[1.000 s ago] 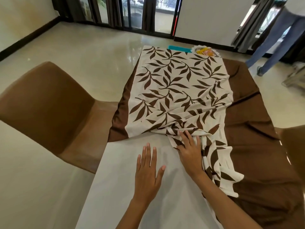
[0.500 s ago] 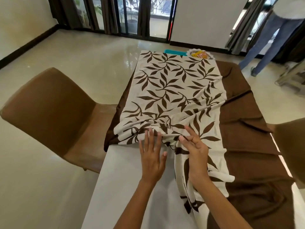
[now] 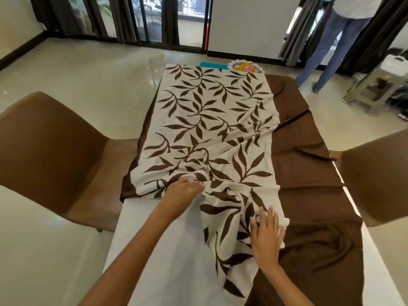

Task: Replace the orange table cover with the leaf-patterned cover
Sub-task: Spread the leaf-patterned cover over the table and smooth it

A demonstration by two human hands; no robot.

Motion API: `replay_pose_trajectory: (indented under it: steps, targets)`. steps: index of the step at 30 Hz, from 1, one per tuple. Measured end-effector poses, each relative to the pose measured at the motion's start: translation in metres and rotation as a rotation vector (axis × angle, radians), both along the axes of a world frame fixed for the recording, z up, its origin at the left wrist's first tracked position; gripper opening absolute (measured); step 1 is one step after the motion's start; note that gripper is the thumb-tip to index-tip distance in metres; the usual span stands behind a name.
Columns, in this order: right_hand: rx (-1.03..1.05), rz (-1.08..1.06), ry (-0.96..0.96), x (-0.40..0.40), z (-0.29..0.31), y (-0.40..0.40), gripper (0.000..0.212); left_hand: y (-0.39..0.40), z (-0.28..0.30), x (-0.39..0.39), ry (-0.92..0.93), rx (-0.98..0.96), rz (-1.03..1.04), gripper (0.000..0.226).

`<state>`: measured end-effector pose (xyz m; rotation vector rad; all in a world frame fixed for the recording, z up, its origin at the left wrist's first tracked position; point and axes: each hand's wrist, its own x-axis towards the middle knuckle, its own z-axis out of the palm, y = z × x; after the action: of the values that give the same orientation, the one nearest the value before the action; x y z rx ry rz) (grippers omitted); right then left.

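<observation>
Leaf-patterned cover: a cream cloth printed with brown leaves is laid lengthwise along the table, flat at the far end and bunched into folds at the near end, where one part trails toward the camera over the bare tabletop.
Left hand: the gathered near edge of the leaf-patterned cover is gripped, with the fingers curled into the bunched cloth.
Right hand: it is laid flat on the trailing part of the leaf-patterned cover, fingers straight and spread, nothing being pinched.
Brown cloth: a plain dark brown cloth is spread under the leaf-patterned cover; it is seen as a narrow strip on the left and a wide, creased area on the right.
Table: the white top is uncovered at the near left.
Far end of table: a teal item and a small white dish with yellow-orange contents are seen just beyond the cover's far edge.
Chairs: a brown chair is placed at the left and another at the right.
Background: a person's legs in jeans are seen by the curtains at upper right.
</observation>
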<state>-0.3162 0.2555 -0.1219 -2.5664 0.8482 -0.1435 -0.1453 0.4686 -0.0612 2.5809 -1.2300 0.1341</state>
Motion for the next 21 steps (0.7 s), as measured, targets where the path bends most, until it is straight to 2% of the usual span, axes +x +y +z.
replay_pose_trajectory:
  steps: [2, 3, 5, 7, 9, 13, 16, 21]
  targets:
    - [-0.081, -0.019, 0.167, -0.033, -0.025, -0.010, 0.074, 0.007, 0.004, -0.016, -0.016, 0.106, 0.123, 0.057]
    - [-0.105, -0.017, 0.204, -0.045, -0.032, -0.017, 0.072, 0.009, 0.005, -0.028, -0.048, 0.091, 0.226, 0.059]
    - [-0.125, 0.025, 0.204, -0.056, -0.035, -0.036, 0.068, 0.002, 0.008, -0.063, -0.086, -0.122, 0.411, 0.055]
    - [-0.144, 0.096, 0.204, -0.061, -0.032, -0.060, 0.066, -0.020, 0.007, -0.112, -0.034, -0.341, 0.455, 0.048]
    - [-0.210, 0.124, 0.185, -0.073, -0.027, -0.083, 0.067, -0.050, -0.001, -0.161, 0.054, -0.392, 0.332, 0.050]
    - [-0.183, -0.115, 0.099, -0.123, -0.018, -0.090, 0.068, -0.094, -0.056, -0.246, 0.149, -0.101, -0.032, 0.059]
    - [-0.171, -0.207, 0.173, -0.183, -0.033, -0.080, 0.074, -0.113, -0.084, -0.276, 0.246, -0.016, -0.038, 0.061]
    - [-0.198, -0.121, 0.263, -0.246, -0.046, -0.095, 0.075, -0.143, -0.094, -0.298, 0.282, 0.074, -0.024, 0.060]
